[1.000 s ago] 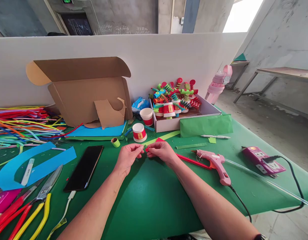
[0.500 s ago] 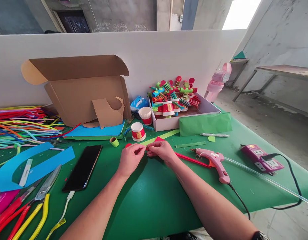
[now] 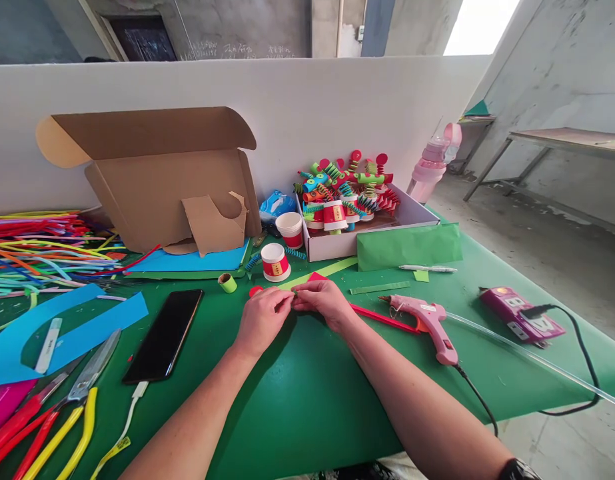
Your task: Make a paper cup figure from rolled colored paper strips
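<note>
Above the green table, my left hand [image 3: 261,321] and my right hand [image 3: 323,301] meet fingertip to fingertip. Both are pinched closed around something tiny, with a hint of green between the tips; the fingers hide the rest. Behind them lies a light green paper strip [image 3: 332,268], running back to the right. Red paper [image 3: 316,277] shows just beyond my right hand, and a red disc [image 3: 256,291] beside my left. A red-and-white paper cup [image 3: 276,263] stands upside down past the hands, near a small light green paper roll [image 3: 228,283].
On the right lie a pink glue gun [image 3: 430,320] and a purple power block [image 3: 522,315]. A white box [image 3: 332,249] of paper-cup figures stands behind. Left are a phone [image 3: 163,335], scissors [image 3: 94,367], blue paper strips [image 3: 104,333] and pipe cleaners [image 3: 47,253].
Both hands keep their pinch in nearly the same place, with the fingertips slightly closer together. The whole view has shifted a little.
</note>
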`<state>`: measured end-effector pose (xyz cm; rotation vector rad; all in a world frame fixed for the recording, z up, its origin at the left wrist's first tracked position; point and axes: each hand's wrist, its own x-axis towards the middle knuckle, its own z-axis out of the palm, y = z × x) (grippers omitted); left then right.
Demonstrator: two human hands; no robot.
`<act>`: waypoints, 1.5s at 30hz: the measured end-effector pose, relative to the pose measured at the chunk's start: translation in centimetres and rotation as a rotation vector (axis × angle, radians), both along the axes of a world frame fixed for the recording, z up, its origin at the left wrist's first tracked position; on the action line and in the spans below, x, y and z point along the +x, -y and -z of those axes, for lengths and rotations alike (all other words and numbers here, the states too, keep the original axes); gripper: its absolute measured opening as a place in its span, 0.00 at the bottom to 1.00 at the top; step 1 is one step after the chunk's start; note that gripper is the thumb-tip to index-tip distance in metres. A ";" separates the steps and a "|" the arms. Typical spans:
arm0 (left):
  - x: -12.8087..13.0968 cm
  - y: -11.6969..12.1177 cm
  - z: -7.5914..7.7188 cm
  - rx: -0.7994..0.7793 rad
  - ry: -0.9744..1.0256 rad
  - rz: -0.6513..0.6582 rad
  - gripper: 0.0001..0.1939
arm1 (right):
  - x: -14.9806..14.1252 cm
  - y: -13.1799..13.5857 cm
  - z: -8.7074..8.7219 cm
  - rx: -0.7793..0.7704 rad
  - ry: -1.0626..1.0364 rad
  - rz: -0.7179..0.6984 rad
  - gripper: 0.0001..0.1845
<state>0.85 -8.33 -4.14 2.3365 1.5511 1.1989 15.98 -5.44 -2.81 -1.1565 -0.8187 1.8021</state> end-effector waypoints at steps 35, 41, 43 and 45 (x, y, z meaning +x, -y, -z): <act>-0.2 0.1 -1.2 0.274 -0.184 0.118 0.12 | 0.0 0.3 0.0 0.161 0.007 0.016 0.20; -0.4 0.0 -1.2 0.180 -0.037 0.174 0.11 | 0.6 -0.2 0.0 0.136 0.036 -0.056 0.18; -0.4 -0.1 -1.2 0.112 0.046 0.156 0.10 | 0.7 -0.2 -0.1 0.132 0.038 -0.074 0.15; -0.5 -0.2 -1.0 0.034 0.119 0.111 0.09 | 0.8 -0.3 -0.2 0.131 0.023 -0.083 0.12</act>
